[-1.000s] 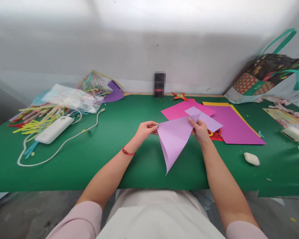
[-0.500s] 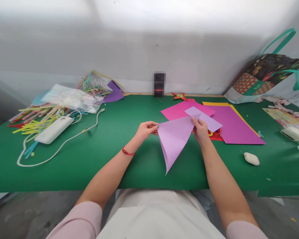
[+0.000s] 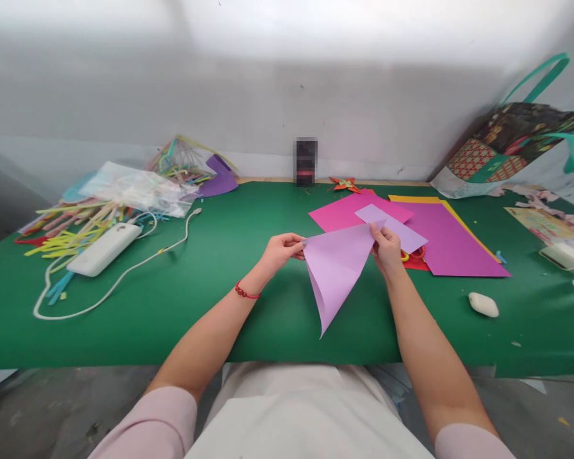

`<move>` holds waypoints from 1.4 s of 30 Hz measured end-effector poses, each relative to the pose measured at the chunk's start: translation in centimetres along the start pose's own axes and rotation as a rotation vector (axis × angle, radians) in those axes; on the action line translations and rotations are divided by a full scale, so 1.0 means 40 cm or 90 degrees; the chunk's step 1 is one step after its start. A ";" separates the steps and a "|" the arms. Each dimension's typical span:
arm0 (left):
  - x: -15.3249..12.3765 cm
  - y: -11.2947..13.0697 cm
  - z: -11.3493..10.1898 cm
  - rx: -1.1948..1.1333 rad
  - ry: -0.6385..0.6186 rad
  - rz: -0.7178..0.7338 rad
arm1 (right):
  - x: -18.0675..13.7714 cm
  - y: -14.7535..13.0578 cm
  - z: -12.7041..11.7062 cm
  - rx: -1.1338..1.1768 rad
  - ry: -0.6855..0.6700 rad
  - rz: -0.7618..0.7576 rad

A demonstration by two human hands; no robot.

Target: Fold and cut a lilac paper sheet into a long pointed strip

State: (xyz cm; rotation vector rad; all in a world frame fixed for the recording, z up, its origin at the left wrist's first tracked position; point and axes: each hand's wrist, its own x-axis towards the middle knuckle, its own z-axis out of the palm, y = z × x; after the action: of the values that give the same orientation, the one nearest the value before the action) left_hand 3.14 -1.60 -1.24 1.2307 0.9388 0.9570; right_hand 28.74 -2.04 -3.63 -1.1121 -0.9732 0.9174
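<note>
A sheet of light purple paper (image 3: 339, 264), folded into a triangle, hangs between my two hands above the table. My left hand (image 3: 283, 250) pinches its left corner between thumb and fingers. At the upper right corner, my right hand (image 3: 385, 247) grips the paper the same way. The third corner points down toward me, and the layers gape slightly along the left side. Just behind my right hand lies a smaller lilac paper piece (image 3: 402, 231) over a pink sheet (image 3: 337, 213). Scissors with yellow and red handles (image 3: 419, 253) are partly hidden under the lilac piece.
On the green table (image 3: 148, 331), a white power bank (image 3: 104, 250) with a cable and a pile of coloured strips (image 3: 71, 233) lie left. Purple sheets (image 3: 459, 245), a white case (image 3: 483, 305) and a patterned bag (image 3: 492, 153) are right. An orange paper star (image 3: 345, 185) lies at the back.
Both hands and the folded paper have shifted very slightly to the right. The grip on both corners is the same.
</note>
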 end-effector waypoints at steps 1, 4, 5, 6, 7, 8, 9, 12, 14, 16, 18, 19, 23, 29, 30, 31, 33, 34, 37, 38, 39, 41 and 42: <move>0.000 0.000 0.000 0.002 0.000 0.000 | -0.001 -0.003 0.001 0.010 0.005 -0.001; 0.002 0.000 -0.005 0.007 0.004 -0.002 | -0.002 -0.011 0.003 0.031 0.008 0.003; 0.003 0.000 -0.007 0.008 0.005 -0.003 | -0.002 -0.013 0.004 0.031 0.002 0.002; 0.004 0.000 -0.009 0.008 0.004 -0.003 | -0.003 -0.015 0.006 0.028 -0.002 -0.003; 0.005 -0.001 -0.010 0.007 0.003 -0.004 | -0.004 -0.016 0.007 0.022 -0.003 -0.013; 0.006 -0.001 -0.011 0.006 0.001 -0.005 | -0.006 -0.017 0.009 0.014 0.000 -0.025; 0.007 -0.002 -0.011 0.006 0.000 -0.006 | -0.009 -0.017 0.011 0.007 0.008 -0.037; 0.006 -0.004 -0.008 0.007 -0.002 -0.008 | -0.017 -0.016 0.016 -0.007 0.037 -0.052; 0.005 -0.005 -0.005 0.010 -0.003 -0.007 | -0.018 -0.013 0.016 -0.009 0.050 -0.052; 0.004 -0.006 -0.003 0.011 -0.005 -0.008 | -0.014 -0.009 0.013 -0.002 0.056 -0.050; 0.004 -0.007 -0.003 0.011 -0.005 -0.009 | -0.005 -0.003 0.007 0.014 0.055 -0.043; 0.004 -0.006 -0.002 0.011 -0.005 -0.009 | -0.001 -0.001 0.004 0.023 0.053 -0.038; 0.007 -0.007 -0.004 0.011 -0.002 -0.009 | 0.012 0.005 -0.007 0.040 0.018 -0.015; 0.008 -0.009 -0.006 0.015 0.003 -0.009 | 0.016 0.016 -0.011 0.031 -0.003 -0.003; 0.007 -0.010 -0.005 0.014 0.003 -0.010 | 0.017 0.019 -0.011 0.029 0.002 -0.005; 0.006 -0.010 -0.004 0.013 0.001 -0.011 | 0.019 0.022 -0.011 0.029 0.011 -0.008; 0.005 -0.011 -0.002 0.011 -0.005 -0.012 | 0.022 0.028 -0.012 0.033 0.034 -0.020; 0.005 -0.012 -0.001 0.011 -0.007 -0.012 | 0.023 0.030 -0.013 0.036 0.046 -0.029; 0.005 -0.016 0.000 0.014 -0.012 -0.012 | 0.024 0.029 -0.014 0.047 0.071 -0.052; 0.006 -0.017 -0.001 0.016 -0.011 -0.011 | 0.023 0.027 -0.013 0.050 0.072 -0.051; 0.007 -0.017 -0.002 0.017 -0.009 -0.011 | 0.022 0.025 -0.012 0.052 0.068 -0.046; 0.008 -0.018 -0.004 0.020 -0.006 -0.010 | 0.018 0.018 -0.008 0.056 0.055 -0.030; 0.009 -0.018 -0.004 0.020 -0.005 -0.011 | 0.016 0.015 -0.006 0.056 0.046 -0.021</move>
State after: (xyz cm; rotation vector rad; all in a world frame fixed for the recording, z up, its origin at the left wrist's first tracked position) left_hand 3.14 -1.27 -1.97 1.2507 0.9608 0.9270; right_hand 29.10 -1.38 -4.16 -1.0450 -0.8816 0.8791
